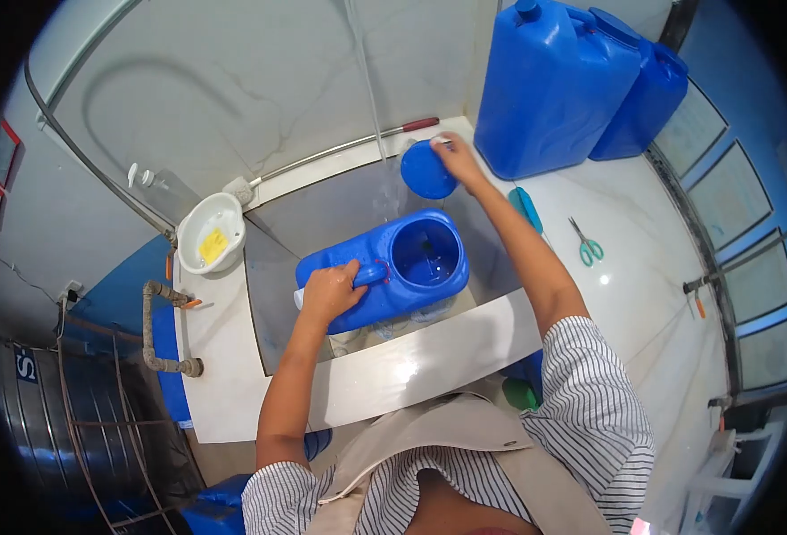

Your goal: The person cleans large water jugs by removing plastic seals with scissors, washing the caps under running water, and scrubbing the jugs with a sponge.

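- One dark ribbed cylindrical tank (41,415) at far left, behind thin metal bars.
- Next right: beige jointed pipe (148,330) with orange lever, fixed to side of counter.
- White round plastic basin (190,227) on left counter edge, yellow rectangular sponge (213,245) inside. Clear bottle with white pump head (169,192) just behind.
- Long metal-rod brush with red handle (322,158) lying along back ledge of grey rectangular sink (273,294).
- Left hand (329,292): fingers wrapped round handle of blue plastic jug (385,299), grip closed on it.
- Jug located within sink outline, handle side up, wide round mouth at right end, uncovered. White cap at left end. Contact with sink bottom: cannot tell.
- Thin clear water stream (374,111) falling behind jug into sink.
- Right hand (454,159): pinching edge of round blue plastic lid (427,171) above back right of sink, apart from jug.
- Two tall blue plastic jerrycans (554,98) upright on white marbled counter (625,330), back right.
- Below those: slim teal object (525,209), type unclear, then scissors with teal handles (590,250), lying flat.
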`<state>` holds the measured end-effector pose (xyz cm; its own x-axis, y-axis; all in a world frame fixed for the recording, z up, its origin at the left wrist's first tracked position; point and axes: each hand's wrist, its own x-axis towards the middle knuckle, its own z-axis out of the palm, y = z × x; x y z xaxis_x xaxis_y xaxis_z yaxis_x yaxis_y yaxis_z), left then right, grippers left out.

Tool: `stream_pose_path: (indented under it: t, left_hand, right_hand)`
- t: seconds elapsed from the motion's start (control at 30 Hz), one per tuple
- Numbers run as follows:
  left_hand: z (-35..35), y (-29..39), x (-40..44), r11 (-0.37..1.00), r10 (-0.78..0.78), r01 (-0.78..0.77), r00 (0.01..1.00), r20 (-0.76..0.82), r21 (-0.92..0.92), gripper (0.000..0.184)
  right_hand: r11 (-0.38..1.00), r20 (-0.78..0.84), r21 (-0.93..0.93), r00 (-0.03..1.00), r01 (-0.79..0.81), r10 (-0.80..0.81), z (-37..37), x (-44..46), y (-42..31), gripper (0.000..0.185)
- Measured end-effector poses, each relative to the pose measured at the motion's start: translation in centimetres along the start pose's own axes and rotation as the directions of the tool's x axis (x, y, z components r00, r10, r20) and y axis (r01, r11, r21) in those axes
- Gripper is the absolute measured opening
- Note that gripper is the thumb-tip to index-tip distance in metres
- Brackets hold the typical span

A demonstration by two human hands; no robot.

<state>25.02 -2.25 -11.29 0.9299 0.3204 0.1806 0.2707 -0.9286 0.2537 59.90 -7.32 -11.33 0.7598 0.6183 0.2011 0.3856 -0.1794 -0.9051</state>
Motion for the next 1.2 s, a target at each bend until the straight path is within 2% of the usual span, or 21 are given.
stream_pose_path:
  t: [0.1, 0.13, 0.17, 0.27, 0.3, 0.33, 0.37, 0.4, 0.43, 0.47, 0.5, 0.53, 0.57, 0.6, 0.67, 0.8, 0.87, 0.97, 1.1, 1.17, 1.2]
  left_hand:
    - [-0.3, -0.2, 0.9, 0.999, -0.026, 0.026, 1.0, 0.0, 0.025, 0.028]
    - [-0.6, -0.1, 1.3, 0.998, -0.067, 0.066, 0.998, 0.019, 0.024, 0.028]
    - [-0.8, -0.1, 1.7, 0.994, -0.105, 0.104, 0.994, 0.04, 0.026, 0.028]
    - [-0.7, -0.3, 3.1, 0.996, -0.072, 0.071, 0.997, 0.024, 0.045, 0.029]
    - [-0.7, -0.2, 3.6, 0.998, -0.054, 0.053, 0.998, 0.026, 0.038, 0.029]
    - [-0.7, 0.1, 4.1, 0.997, -0.055, 0.053, 0.998, 0.038, 0.047, 0.029]
    - [-0.6, 0.3, 4.4, 0.997, -0.056, 0.054, 0.997, 0.049, 0.057, 0.03]
    - [-0.5, 0.6, 4.7, 0.998, -0.041, 0.039, 0.998, 0.053, 0.052, 0.03]
    - [-0.5, 0.8, 4.9, 0.998, -0.042, 0.039, 0.998, 0.057, 0.053, 0.03]
    - [-0.4, 1.0, 5.0, 0.998, -0.044, 0.04, 0.997, 0.063, 0.054, 0.03]
    - [-0.2, 1.1, 5.0, 0.998, -0.034, 0.03, 0.997, 0.068, 0.055, 0.03]
    - [-0.1, 1.1, 5.0, 0.998, -0.015, 0.01, 0.997, 0.074, 0.06, 0.03]
    - [-0.1, 1.1, 5.2, 0.998, 0.003, -0.009, 0.997, 0.079, 0.066, 0.03]
    - [-0.1, 1.0, 5.2, 0.998, 0.011, -0.016, 0.996, 0.086, 0.065, 0.03]
    - [-0.1, 1.2, 5.2, 0.998, 0.02, -0.024, 0.998, 0.066, 0.06, 0.029]
    - [0.0, 1.4, 5.3, 0.997, 0.032, -0.036, 0.998, 0.052, 0.068, 0.029]
    - [0.0, 1.9, 5.2, 0.993, 0.043, -0.053, 0.995, 0.091, 0.104, 0.029]
    - [0.0, 3.0, 5.4, 0.983, 0.104, -0.122, 0.985, 0.137, 0.134, 0.029]
    - [0.8, 4.3, 5.8, 0.989, 0.08, -0.093, 0.99, 0.115, 0.116, 0.029]
    - [0.4, 4.8, 6.4, 0.989, -0.021, 0.007, 0.995, 0.093, 0.149, 0.028]
    - [0.3, 4.9, 6.7, 0.987, -0.021, 0.006, 0.996, 0.09, 0.159, 0.028]
  right_hand:
    - [0.998, -0.065, 0.034, 0.997, -0.045, 0.047, -4.7, -1.2, -0.2, 0.044]
    - [0.936, 0.005, 0.313, 0.985, -0.164, 0.171, -6.2, -2.5, -1.6, 0.042]
    - [0.782, 0.102, 0.559, 0.959, -0.277, 0.266, -7.1, -3.7, -2.4, 0.041]
    - [0.815, 0.135, 0.512, 0.963, -0.27, 0.234, -6.9, -6.4, -2.3, 0.037]
    - [0.962, 0.096, 0.189, 0.979, -0.195, 0.18, -6.1, -7.3, -1.8, 0.039]
    - [0.996, 0.027, -0.082, 0.999, 0.044, -0.042, -4.6, -8.6, -1.2, 0.043]
    - [0.981, 0.103, -0.19, 0.994, 0.041, -0.022, -3.5, -10.4, -1.8, 0.045]
    - [0.98, 0.089, -0.195, 0.996, 0.032, -0.015, -2.6, -11.1, -1.9, 0.045]
    - [0.879, 0.012, -0.409, 0.965, 0.245, -0.263, -1.9, -11.5, -1.8, 0.048]
    - [0.686, -0.002, -0.611, 0.866, 0.395, -0.501, -1.4, -12.0, -1.6, 0.053]
    - [0.688, -0.011, -0.614, 0.868, 0.385, -0.496, -1.4, -13.2, -2.6, 0.053]
    - [0.458, 0.231, -0.715, 0.797, 0.528, -0.558, -1.8, -14.6, -4.8, 0.059]
    - [0.197, 0.471, -0.733, 0.694, 0.651, -0.544, -2.0, -15.3, -6.0, 0.065]
    - [0.202, 0.466, -0.737, 0.701, 0.645, -0.539, -1.8, -15.2, -5.9, 0.065]
    - [0.417, 0.437, -0.713, 0.823, 0.563, -0.364, -1.8, -14.8, -5.9, 0.073]
    - [0.423, 0.414, -0.738, 0.848, 0.526, -0.331, -1.5, -15.3, -5.3, 0.079]
    - [0.32, 0.425, -0.783, 0.834, 0.534, -0.352, -1.8, -16.3, -5.4, 0.081]
    - [0.41, 0.486, -0.719, 0.827, 0.562, -0.281, -3.2, -16.6, -4.8, 0.086]
    - [0.462, 0.546, -0.654, 0.796, 0.599, -0.261, -4.4, -15.7, -4.3, 0.084]
    - [0.538, 0.437, -0.681, 0.866, 0.496, -0.244, -3.5, -14.7, -5.1, 0.077]
    - [0.541, 0.432, -0.678, 0.866, 0.497, -0.253, -3.2, -13.5, -6.4, 0.077]
